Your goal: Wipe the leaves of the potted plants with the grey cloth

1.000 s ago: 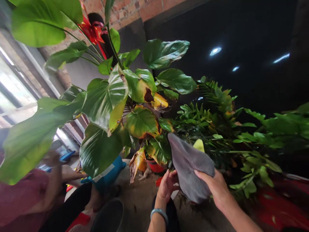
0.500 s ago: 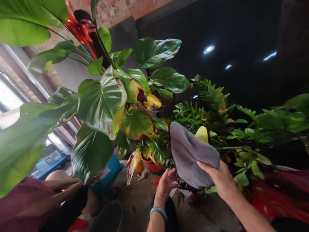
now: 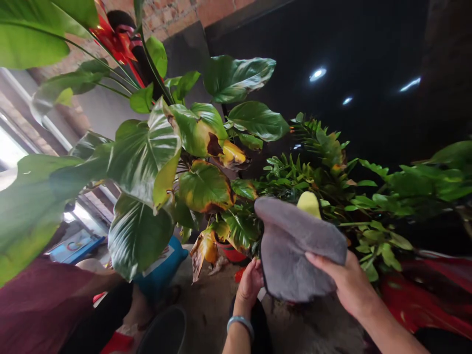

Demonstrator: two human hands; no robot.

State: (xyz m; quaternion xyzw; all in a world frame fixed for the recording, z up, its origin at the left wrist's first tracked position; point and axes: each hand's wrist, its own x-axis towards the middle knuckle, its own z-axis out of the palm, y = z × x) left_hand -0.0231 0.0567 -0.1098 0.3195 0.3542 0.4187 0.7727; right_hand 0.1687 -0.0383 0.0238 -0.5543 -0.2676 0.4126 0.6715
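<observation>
Cloth, grey and plush with a dark edging, hangs partly folded over in front of the foliage, held up at its right side by the right hand: thumb pressed on the near face, other fingers hidden behind. Left hand, a pale bangle at its wrist, is at the cloth's left edge, fingers close together and slightly curled; cannot tell whether they pinch the edging or only rest beside it. Step in hand, by judgement: spreading or turning the cloth between both hands. Any shift of it would call for a sure hold on the left edge and clearance from the leaves. Yellow-green patch shows above the fold; leaf or reverse of cloth, unclear. To the left, broad-leaved plant, several leaves yellowed with brown margins, above a red pot; to the right, small-leaved greenery. Floor dull and brownish, bearing a dark bucket and, near it, a blue container. Behind: glossy black panel with light reflections, brick wall above. Person in a maroon top at lower left.
</observation>
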